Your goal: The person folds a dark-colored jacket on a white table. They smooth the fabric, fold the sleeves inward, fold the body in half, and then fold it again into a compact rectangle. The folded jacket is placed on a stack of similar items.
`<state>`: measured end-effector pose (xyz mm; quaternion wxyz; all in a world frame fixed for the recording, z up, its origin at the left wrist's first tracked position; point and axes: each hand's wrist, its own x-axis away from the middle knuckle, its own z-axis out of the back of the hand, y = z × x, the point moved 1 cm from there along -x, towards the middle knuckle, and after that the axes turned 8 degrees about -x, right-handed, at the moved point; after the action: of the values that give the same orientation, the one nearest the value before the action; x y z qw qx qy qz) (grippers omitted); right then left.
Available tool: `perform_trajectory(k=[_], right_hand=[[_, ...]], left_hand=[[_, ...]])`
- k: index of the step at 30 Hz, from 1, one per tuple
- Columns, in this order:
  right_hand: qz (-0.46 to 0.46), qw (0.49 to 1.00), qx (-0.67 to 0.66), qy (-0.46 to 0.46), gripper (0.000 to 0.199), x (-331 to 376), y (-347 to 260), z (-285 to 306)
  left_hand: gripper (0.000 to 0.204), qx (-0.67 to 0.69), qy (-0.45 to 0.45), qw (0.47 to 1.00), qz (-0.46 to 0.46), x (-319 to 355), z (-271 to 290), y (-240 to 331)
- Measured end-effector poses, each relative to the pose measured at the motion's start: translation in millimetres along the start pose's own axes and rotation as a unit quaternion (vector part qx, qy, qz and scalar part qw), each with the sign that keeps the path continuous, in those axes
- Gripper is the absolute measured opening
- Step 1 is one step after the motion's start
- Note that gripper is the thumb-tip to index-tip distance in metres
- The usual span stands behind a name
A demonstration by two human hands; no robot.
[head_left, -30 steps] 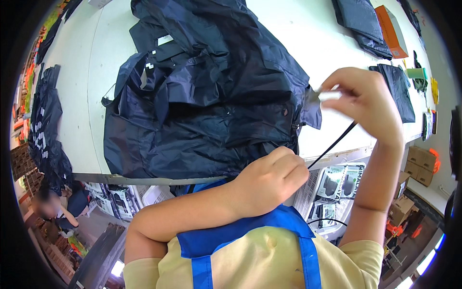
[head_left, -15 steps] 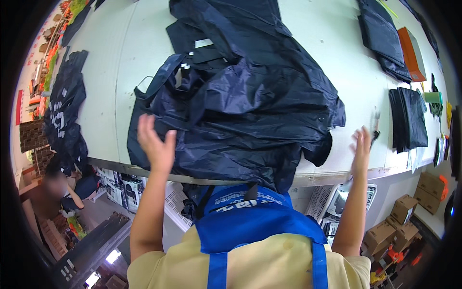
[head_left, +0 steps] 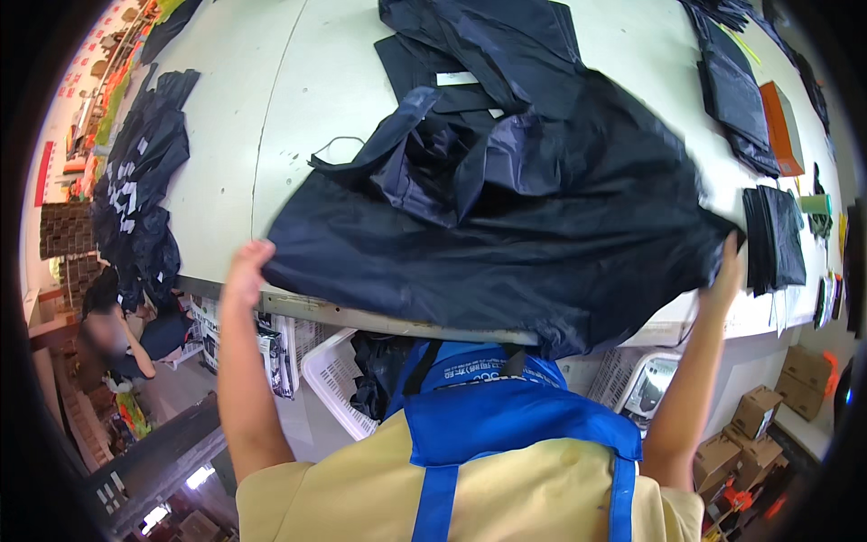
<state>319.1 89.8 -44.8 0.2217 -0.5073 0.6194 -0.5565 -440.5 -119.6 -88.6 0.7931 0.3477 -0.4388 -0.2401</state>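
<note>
A dark navy rain jacket (head_left: 452, 253) lies on the white table in front of me, pulled wide along the near edge. My left hand (head_left: 247, 269) is closed on its lower left corner. At the opposite side, my right hand (head_left: 725, 271) grips the right corner, which is lifted a little and slightly blurred. Loose folds bunch up in the middle, beside a pale label (head_left: 457, 79). A thin cord loop (head_left: 339, 141) sticks out on the left. Part of the hem hangs over the table's edge toward my blue apron (head_left: 524, 429).
More dark garments (head_left: 135, 181) lie along the table's left side. On the right are folded dark stacks (head_left: 775, 237), an orange box (head_left: 782, 128) and a green roll (head_left: 815, 204). White baskets (head_left: 339, 379) stand below the edge; a person (head_left: 113, 334) sits at left.
Both hands, open and off the jacket before, now hold its corners. The jacket has spread wider and shifted right. A dark tool near my right hand is no longer seen.
</note>
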Motion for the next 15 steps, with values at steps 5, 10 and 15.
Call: perform_trajectory(k=[5, 10, 15], right_hand=[[0.35, 0.877, 0.328, 0.017, 0.028, 3.0, -40.0, -34.3], [-0.384, 0.83, 0.189, -0.358, 0.052, 209.2, 107.9, -17.1], [-0.518, 0.837, -0.154, -0.089, 0.063, 245.8, 203.9, 23.4]], left_hand=[[0.033, 0.109, -0.106, 0.981, -0.118, 45.7, -4.5, 118.2], [0.031, -0.08, -0.163, 0.982, -0.051, 61.5, -16.6, 81.8], [0.033, 0.051, -0.207, 0.964, -0.159, 96.0, -25.3, 157.5]])
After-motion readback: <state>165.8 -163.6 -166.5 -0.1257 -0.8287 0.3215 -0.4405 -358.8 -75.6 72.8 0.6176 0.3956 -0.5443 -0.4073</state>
